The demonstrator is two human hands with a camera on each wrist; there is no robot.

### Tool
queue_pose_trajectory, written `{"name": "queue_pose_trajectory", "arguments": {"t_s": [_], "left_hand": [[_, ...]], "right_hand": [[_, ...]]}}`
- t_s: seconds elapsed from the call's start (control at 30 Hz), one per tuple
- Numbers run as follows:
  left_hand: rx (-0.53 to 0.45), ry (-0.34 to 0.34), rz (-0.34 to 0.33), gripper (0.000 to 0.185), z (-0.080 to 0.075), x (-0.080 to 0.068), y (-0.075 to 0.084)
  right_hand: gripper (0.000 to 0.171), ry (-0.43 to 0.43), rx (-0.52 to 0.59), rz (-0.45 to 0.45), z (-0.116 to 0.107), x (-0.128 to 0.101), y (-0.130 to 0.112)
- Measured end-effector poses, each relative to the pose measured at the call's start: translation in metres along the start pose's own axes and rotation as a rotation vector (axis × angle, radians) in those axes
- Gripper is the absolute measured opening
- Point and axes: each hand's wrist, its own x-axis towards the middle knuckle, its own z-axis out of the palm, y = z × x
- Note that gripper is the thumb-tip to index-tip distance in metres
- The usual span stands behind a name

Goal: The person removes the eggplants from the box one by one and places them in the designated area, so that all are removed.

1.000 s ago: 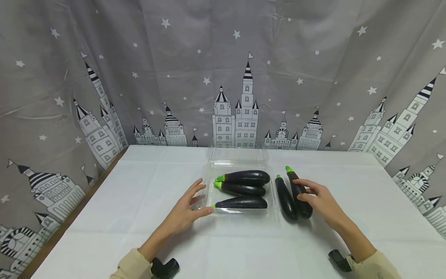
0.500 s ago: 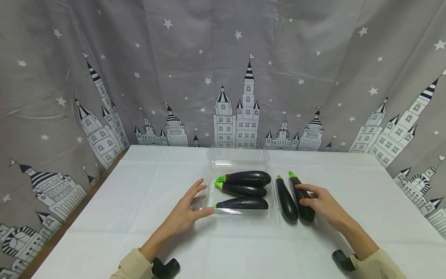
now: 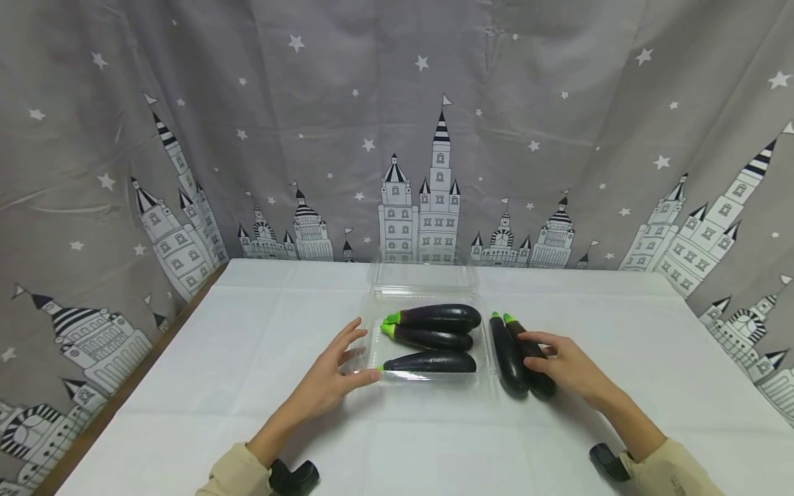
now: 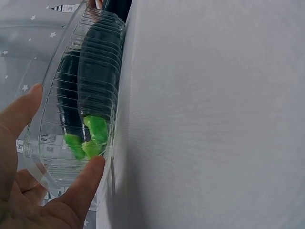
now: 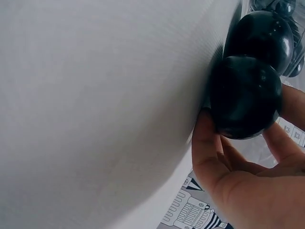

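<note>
From the head view, the right hand point(image 3: 567, 365) holds one eggplant point(image 3: 528, 355) on the white table point(image 3: 217, 358), just beside another eggplant point(image 3: 507, 355). The left hand point(image 3: 331, 372) is spread wide, touching the clear box point(image 3: 372, 324). The left wrist view shows fingers point(image 4: 78, 186) on the box's edge. The right wrist view shows fingers curled around the eggplant's round end.

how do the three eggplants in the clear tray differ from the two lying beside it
The three eggplants in the tray lie crosswise, green stems toward the left hand; the two eggplants beside the tray lie lengthwise, stems pointing away from the person. The tray group sits inside clear plastic; the pair rests on the white cloth. The right hand grips one of the pair; the left hand touches only the tray's edge. All are dark purple with green caps.
</note>
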Motion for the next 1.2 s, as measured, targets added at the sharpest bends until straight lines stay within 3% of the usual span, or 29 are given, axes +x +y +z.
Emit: {"name": "queue_pose_trajectory", "arguments": {"t_s": [0.5,1.2], "left_hand": [[0.001,0.005,-0.007,0.081,0.0002,0.0,-0.0009],[0.0,0.013,-0.015,0.079,0.0007,0.0005,-0.0002]], "right_hand": [[0.048,0.024,-0.038,0.027,0.001,0.0002,0.0008],[0.045,0.032,0.022,0.055,0.0016,0.0015,0.0038]]}}
